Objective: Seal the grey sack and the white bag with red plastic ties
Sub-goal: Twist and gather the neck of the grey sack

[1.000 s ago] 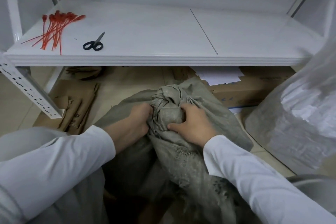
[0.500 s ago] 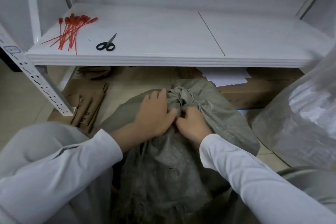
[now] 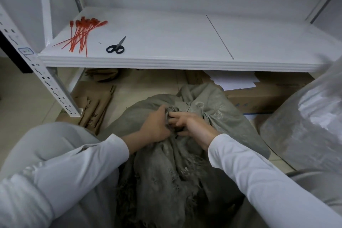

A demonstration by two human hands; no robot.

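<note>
The sack (image 3: 185,168) stands on the floor (image 3: 24,102) between the person's knees, below the front edge of the shelf (image 3: 166,29). Its top is gathered into a crumpled bunch, and both hands meet there. The left hand (image 3: 154,127) has its fingers curled into the bunched cloth from the left, with the thumb side up. The right hand (image 3: 194,126) grips the same bunch from the right; its fingers are bent and dug into the folds, and the two hands are just beside each other, almost touching. More loose grey cloth rises behind the hands, towards the shelf. Whether any tie is round the neck cannot be told, as the hands cover it.

The ties (image 3: 81,33) lie in a loose fan on the left part of the shelf, well apart from the sack. The scissors (image 3: 115,47) lie just right of them, closed, with the black handles towards the shelf's front edge.

The bag (image 3: 303,131) stands at the right, near the sack and taller than it; its top runs out of view.

Under the shelf sits a box (image 3: 273,98) with papers (image 3: 233,81) on top, and flat brown cardboard (image 3: 96,105) lies at the left, beside the perforated post (image 3: 44,77) – both on the floor
</note>
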